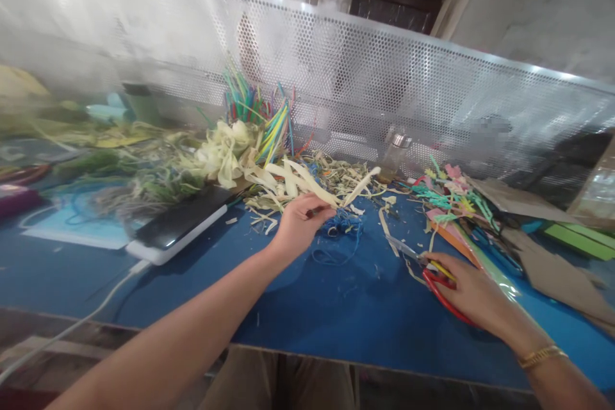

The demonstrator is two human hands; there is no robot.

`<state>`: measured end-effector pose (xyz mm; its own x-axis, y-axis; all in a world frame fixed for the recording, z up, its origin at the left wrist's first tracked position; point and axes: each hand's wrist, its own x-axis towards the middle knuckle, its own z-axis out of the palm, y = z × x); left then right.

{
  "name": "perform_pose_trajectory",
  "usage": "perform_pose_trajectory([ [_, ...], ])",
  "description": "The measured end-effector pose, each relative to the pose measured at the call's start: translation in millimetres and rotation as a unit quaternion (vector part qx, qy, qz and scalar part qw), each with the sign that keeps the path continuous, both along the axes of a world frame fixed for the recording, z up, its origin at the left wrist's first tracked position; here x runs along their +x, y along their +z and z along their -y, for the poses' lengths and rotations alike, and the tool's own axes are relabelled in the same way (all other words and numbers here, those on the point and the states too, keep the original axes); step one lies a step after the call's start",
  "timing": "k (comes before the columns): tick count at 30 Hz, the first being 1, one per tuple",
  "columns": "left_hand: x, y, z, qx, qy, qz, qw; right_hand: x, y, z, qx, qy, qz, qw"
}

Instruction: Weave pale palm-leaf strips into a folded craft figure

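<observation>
Worked over a blue table [336, 320] backed by a screen [432, 90]. Kept strips [288, 182] heaped just beyond the left grip, touching its fingertips, and a phone [177, 224] well to its left. Held the left hand [298, 230] pinched shut, thumb to fingers, on a dark bit [314, 211] too small to name. Closed the right hand [473, 295] round scissors [432, 283], blade pointing up-left from that grip. Left thread [341, 224] just right of the left pinch; had a yellow strip [442, 271] against the right fingers.
</observation>
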<state>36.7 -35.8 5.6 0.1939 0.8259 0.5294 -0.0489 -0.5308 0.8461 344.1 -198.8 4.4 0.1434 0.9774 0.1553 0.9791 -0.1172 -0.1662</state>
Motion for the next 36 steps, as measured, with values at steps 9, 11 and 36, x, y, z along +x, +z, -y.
perform_pose_trajectory([
  [9, 1, -2.4, 2, -0.001, -0.046, 0.040, 0.998, -11, -1.4, 0, -0.020, -0.028, 0.232, 0.972],
  [11, 0, -0.8, 3, 0.007, -0.043, 0.040, 0.998, -25, 10.3, -6, 0.031, -0.007, 0.230, 0.973],
  [36, 3, 0.4, 8, -0.273, -0.220, 0.171, 0.921, -160, 21.7, -105, 0.283, 0.200, -0.140, 0.927],
])
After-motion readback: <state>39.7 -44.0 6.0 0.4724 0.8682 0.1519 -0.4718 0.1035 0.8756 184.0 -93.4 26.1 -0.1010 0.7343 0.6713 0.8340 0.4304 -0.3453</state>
